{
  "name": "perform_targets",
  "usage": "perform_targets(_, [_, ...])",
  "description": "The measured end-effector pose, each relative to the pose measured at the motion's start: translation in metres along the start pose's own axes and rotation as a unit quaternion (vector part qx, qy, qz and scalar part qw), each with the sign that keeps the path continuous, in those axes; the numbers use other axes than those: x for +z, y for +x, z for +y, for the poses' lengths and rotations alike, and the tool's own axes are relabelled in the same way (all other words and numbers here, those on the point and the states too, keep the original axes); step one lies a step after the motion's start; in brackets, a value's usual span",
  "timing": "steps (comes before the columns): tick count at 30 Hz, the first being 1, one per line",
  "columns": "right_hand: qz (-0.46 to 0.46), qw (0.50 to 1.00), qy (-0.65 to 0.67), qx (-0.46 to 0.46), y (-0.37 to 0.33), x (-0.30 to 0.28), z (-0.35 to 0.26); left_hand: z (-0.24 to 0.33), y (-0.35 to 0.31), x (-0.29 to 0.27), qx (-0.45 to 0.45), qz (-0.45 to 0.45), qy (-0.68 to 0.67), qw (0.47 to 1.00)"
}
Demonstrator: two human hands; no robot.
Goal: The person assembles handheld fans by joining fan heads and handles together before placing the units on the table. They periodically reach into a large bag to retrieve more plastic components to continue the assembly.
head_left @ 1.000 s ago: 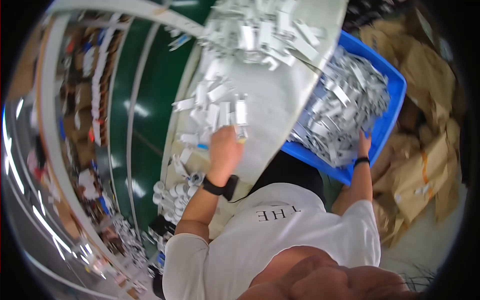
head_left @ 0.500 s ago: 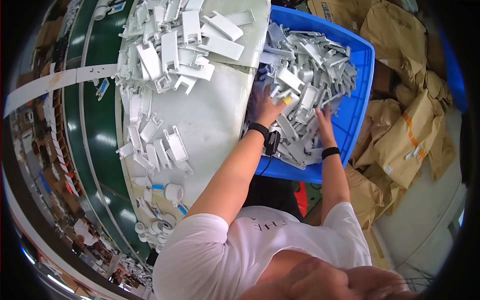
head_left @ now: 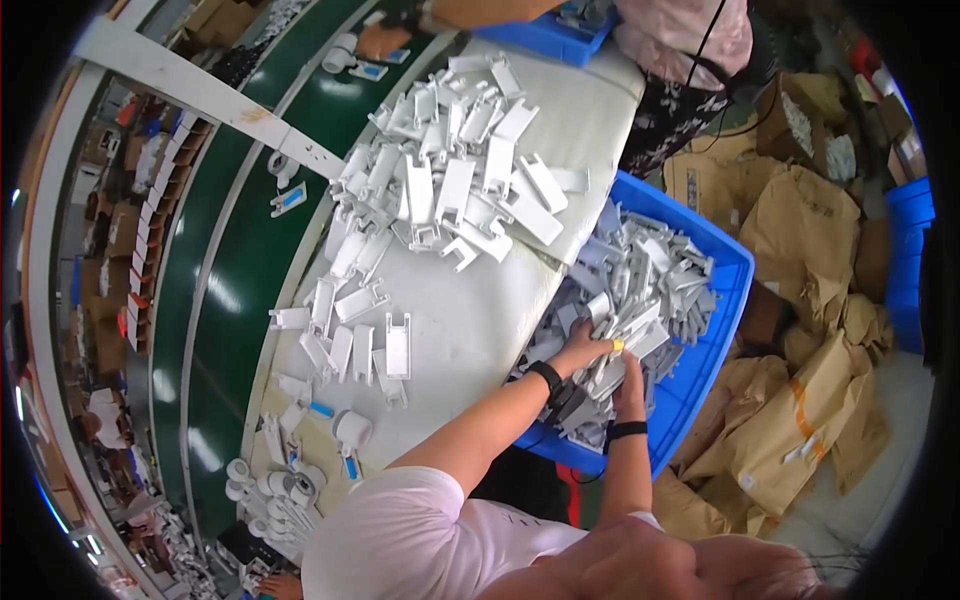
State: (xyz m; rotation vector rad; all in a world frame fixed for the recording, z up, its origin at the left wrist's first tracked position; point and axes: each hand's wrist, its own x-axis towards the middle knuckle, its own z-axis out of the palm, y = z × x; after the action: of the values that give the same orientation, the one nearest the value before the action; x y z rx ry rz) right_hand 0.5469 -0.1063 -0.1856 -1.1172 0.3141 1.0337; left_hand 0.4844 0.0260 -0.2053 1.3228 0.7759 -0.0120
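Head view: long white-topped table [head_left: 450,345] running obliquely. Green conveyor belt [head_left: 220,290] alongside its left long edge. Brown paper sacks [head_left: 800,225] piled on the other side, beyond the blue bin [head_left: 712,372]. The bin sits just beside the table's right long edge and is filled with pale notched plastic brackets [head_left: 650,260].

On the table: large heap of white brackets [head_left: 455,185], spread from the left long edge toward the right one, short of the far end. A smaller bracket group [head_left: 365,345] lies nearer, along the left edge, pieces overlapping at mixed angles. Second blue bin [head_left: 565,42] at the far end; a co-worker's hand [head_left: 380,42] is over the belt near the far left corner. Cluster of white round-headed parts [head_left: 275,505] at the near left corner; white cylindrical part [head_left: 352,428] near it, with a blue-marked piece just beside.

Hands: left hand [head_left: 582,350] and right hand [head_left: 629,388] are both inside the near bin, close together among the brackets. Fingers of both partly bent against the pieces; firm grip or mere contact, cannot tell. Yellow wrap [head_left: 618,345] on the left thumb.
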Motion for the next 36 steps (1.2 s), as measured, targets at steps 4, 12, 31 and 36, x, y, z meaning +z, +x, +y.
perform_targets(4, [0.02,0.999,0.046,-0.017,-0.034,0.017,-0.019,0.059,-0.029,0.006,0.044,-0.06,-0.129,0.989])
perform_targets(12, [-0.043,0.978,-0.128,-0.158,-0.1,0.099,-0.076,0.134,-0.103,-0.028,0.131,-0.021,-0.191,0.973])
perform_targets(31, [-0.25,0.819,-0.491,-0.159,-0.079,0.353,0.034,0.095,-0.219,-0.243,0.138,0.369,-0.289,0.872])
perform_targets(36, [-0.248,0.825,-0.417,-0.29,-0.077,0.311,0.015,0.082,-0.223,-0.245,0.117,0.439,-0.206,0.867])
